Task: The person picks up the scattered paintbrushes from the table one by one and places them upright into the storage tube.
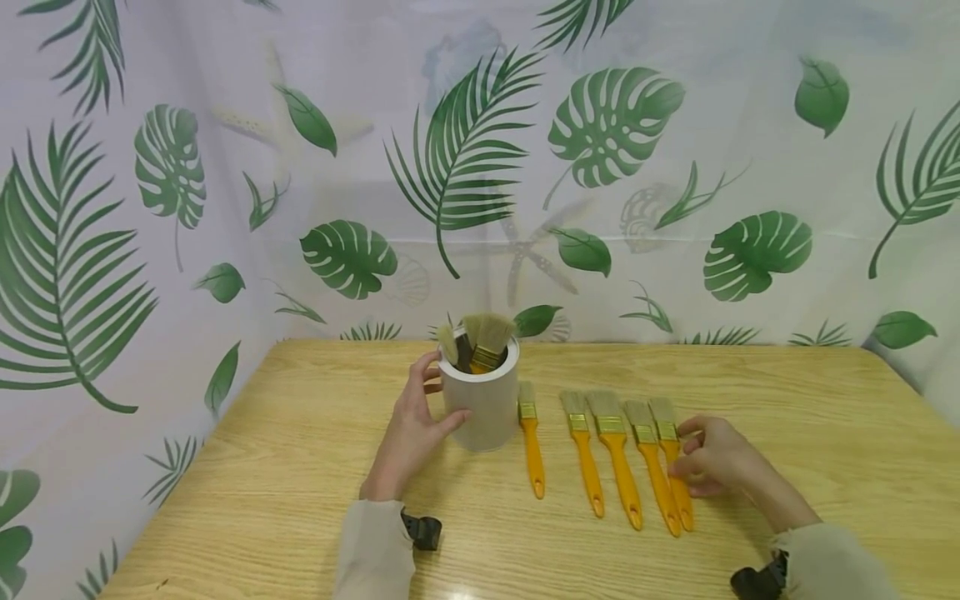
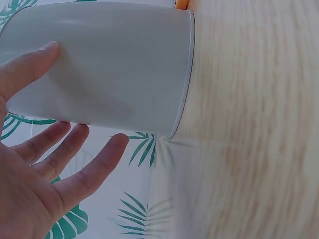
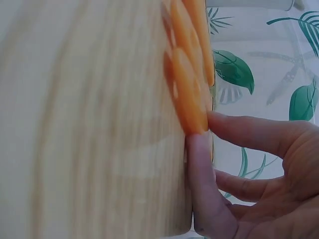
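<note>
A pale grey cylindrical can (image 1: 480, 412) with a white rim stands upright on the table, several paintbrushes (image 1: 491, 337) poking bristles-up out of its top. My left hand (image 1: 411, 429) holds the can from its left side, thumb on the front and fingertips at the far side; the left wrist view shows this contact on the can wall (image 2: 114, 64). To the right, several orange-handled paintbrushes lie with bristles away from me. My right hand (image 1: 716, 458) pinches the handle of the rightmost paintbrush (image 1: 681, 496) between thumb and fingers. In the right wrist view its fingers touch an orange handle (image 3: 192, 104).
One paintbrush (image 1: 532, 454) lies close beside the can. Three others, a narrow one (image 1: 587, 467), a wider one (image 1: 621, 467) and another narrow one (image 1: 656, 475), lie left of the pinched one. A leaf-patterned cloth (image 1: 637, 275) hangs behind the wooden table (image 1: 300, 467).
</note>
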The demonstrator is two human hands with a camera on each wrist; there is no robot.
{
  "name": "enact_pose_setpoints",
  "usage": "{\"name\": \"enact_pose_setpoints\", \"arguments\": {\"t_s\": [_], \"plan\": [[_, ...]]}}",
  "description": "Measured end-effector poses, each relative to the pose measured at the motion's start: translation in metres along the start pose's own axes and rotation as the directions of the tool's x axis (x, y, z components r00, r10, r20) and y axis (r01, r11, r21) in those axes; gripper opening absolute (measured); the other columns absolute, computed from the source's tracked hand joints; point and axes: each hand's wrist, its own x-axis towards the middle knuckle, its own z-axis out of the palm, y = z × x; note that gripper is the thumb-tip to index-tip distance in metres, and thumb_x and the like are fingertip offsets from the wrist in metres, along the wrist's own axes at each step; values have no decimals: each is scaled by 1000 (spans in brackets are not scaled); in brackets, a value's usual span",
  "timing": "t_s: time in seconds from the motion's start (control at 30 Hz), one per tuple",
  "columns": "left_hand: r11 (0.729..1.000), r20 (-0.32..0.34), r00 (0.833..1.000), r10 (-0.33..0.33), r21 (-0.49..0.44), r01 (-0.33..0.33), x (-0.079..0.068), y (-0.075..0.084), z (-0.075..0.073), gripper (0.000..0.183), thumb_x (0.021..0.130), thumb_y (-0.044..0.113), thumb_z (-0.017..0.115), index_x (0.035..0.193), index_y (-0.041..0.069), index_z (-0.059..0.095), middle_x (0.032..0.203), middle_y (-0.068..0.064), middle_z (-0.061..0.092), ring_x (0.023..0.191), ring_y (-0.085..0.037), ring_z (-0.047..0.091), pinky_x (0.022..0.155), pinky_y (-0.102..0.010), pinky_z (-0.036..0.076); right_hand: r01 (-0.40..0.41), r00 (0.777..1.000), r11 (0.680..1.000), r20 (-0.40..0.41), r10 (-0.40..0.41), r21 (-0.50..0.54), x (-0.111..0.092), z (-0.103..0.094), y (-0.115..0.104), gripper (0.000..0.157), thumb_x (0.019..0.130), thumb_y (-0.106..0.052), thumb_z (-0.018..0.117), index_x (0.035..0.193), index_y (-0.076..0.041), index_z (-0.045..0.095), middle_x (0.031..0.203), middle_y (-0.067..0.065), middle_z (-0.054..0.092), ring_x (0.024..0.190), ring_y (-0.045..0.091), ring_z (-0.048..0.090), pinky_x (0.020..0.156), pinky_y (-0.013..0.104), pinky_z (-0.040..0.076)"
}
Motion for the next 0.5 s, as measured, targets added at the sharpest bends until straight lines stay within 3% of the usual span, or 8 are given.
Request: {"name": "enact_pose_setpoints", "arguments": {"t_s": [0.33, 0.5], "plan": [[1000, -1, 1000, 4, 0, -4, 0, 0, -1, 81, 86, -1, 79, 149, 15, 30, 138, -22, 52, 123, -42, 55, 100, -61, 47, 35, 998, 997, -55, -39, -68, -1, -2, -5, 72, 79, 8, 74, 138, 18, 33, 92, 14, 52, 67, 21, 55, 55, 37, 55], [1000, 5, 1000, -4, -4, 4, -1, -1, -1, 82, 86, -1, 79, 150, 16, 29, 139, -22, 51, 124, -42, 55, 101, -62, 46, 46, 997, 997, -59, -49, -54, -1, -3, -6, 75, 80, 9, 74, 142, 15, 32, 91, 14, 53, 65, 21, 57, 53, 36, 56]]}}
